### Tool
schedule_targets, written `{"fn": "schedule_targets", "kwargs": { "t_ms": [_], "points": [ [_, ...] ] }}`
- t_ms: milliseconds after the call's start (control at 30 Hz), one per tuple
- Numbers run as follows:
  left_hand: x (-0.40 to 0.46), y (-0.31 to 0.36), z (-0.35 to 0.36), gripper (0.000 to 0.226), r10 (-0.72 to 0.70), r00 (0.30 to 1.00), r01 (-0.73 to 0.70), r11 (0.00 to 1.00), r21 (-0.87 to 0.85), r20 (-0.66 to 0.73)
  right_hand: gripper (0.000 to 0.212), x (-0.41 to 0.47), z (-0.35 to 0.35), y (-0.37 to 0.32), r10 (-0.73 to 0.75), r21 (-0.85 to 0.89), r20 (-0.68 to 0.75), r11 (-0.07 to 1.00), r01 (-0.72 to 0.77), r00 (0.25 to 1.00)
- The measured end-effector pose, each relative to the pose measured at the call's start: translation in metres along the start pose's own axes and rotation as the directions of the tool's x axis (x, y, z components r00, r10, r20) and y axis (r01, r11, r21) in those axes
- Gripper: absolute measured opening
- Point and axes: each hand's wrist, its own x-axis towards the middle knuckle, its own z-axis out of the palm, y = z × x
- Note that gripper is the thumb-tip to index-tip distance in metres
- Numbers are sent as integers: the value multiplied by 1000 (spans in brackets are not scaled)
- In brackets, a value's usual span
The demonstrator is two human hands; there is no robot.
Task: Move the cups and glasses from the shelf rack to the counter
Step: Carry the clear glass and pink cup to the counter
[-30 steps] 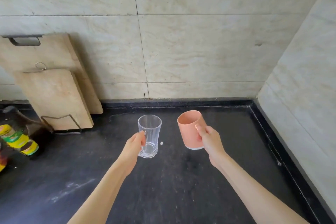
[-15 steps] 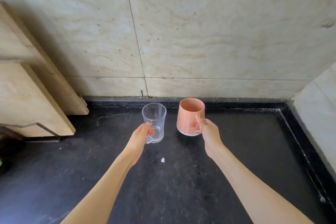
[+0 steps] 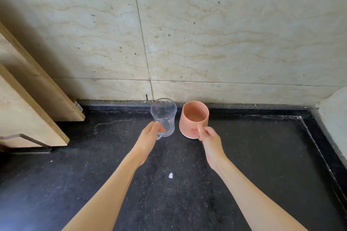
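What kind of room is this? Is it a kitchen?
Most likely a kitchen. There is a dark stone counter set against a tiled wall, wooden cutting boards leaning at the left, and a drinking glass and a pink cup held by their handles.

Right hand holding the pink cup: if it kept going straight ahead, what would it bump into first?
Probably the tiled wall just behind the pink cup. The right hand points toward it with nothing visible between, though depth is hard to judge.

Two bare, sleeveless forearms [image 3: 116,184]
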Motion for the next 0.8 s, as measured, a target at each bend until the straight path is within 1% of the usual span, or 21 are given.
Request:
{"fn": "schedule_targets", "kwargs": {
  "t_ms": [200, 367, 433, 500, 567, 600, 667, 700, 767, 800],
  "points": [
    [7, 6, 5, 33, 11, 1000, -10, 999, 39, -22, 25, 4, 8, 7, 23, -62, -3, 998, -23, 1000],
    [11, 17, 8, 38, 3, 1000, 1, 991, 137, -29, 22, 3, 12, 3, 24, -133, -23, 991, -27, 999],
    [10, 22, 9, 39, -29, 999, 33, 990, 137, -34, 25, -1, 9, -2, 15, -191, -33, 981, -21, 999],
    [2, 26, 7, 42, -63, 997, 68, 988, 140, -44, 28, -9, 5, -10, 6, -253, -73, 967, -25, 997],
    [-10, 27, 2, 44, -43, 997, 55, 980, 189, -67, 30, -21, -1, -18, -3, -327, -98, 945, -29, 995],
    [-18, 26, -1, 45, -26, 996, 43, 974, 221, -80, 31, -30, -4, -22, -20, -373, -89, 928, -15, 996],
    [-36, 23, -9, 49, -12, 996, 38, 955, 293, -90, 32, -47, -8, -30, -97, -478, -36, 875, 68, 995],
    [-46, 22, -15, 53, 11, 997, 18, 940, 342, -81, 31, -55, -11, -36, -157, -535, 11, 833, 138, 988],
    [-74, 26, -30, 58, 80, 995, -42, 891, 452, -66, 30, -76, -17, -54, -279, -620, 135, 725, 301, 951],
    [-91, 31, -41, 59, 128, 988, -70, 864, 499, -83, 31, -88, -18, -67, -340, -631, 192, 676, 382, 920]
  ]
}}
